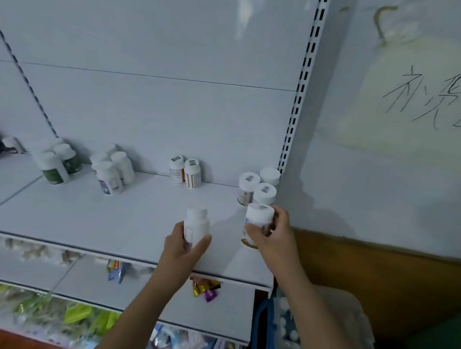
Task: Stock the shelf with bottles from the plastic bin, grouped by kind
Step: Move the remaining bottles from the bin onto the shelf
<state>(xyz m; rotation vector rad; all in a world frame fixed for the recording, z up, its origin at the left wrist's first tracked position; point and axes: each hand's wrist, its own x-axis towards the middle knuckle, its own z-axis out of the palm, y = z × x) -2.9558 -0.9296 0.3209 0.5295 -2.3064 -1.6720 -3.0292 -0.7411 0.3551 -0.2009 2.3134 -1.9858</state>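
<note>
White metal shop shelving fills the view, seen from above by a head-worn camera, with a pale wall carrying black scrawl at 2 o'clock. On the top shelf [91, 219] small white-capped bottles stand in clusters along the back: a green-labelled group [58, 164] at 9 o'clock, a white group with purple-marked labels [113, 174] next to it, an orange-labelled pair [185, 172] near centre, and a gold-banded group [258, 187] at 3 o'clock against the slotted upright. The person's left hand [183, 248] has thumb and fingers wrapped round a white bottle [196, 225], held upright over the shelf's front half, apart from every cluster. The right hand [270, 236] is clamped round a gold-banded bottle [257, 224] just in front of the gold-banded group, seemingly setting it down there; whether its base touches the shelf cannot be told. This looks like the placing step, mid-task. Next, the right hand would need to let go with the bottle upright and close to its kin without knocking them; the left bottle's label is too blurred to match, so its group is uncertain. At 5 o'clock, low beside the shelving, a clear plastic bin with a blue handle [262, 327] holds more white-capped bottles. Lower shelves hold blurred coloured packets [206, 289].
</note>
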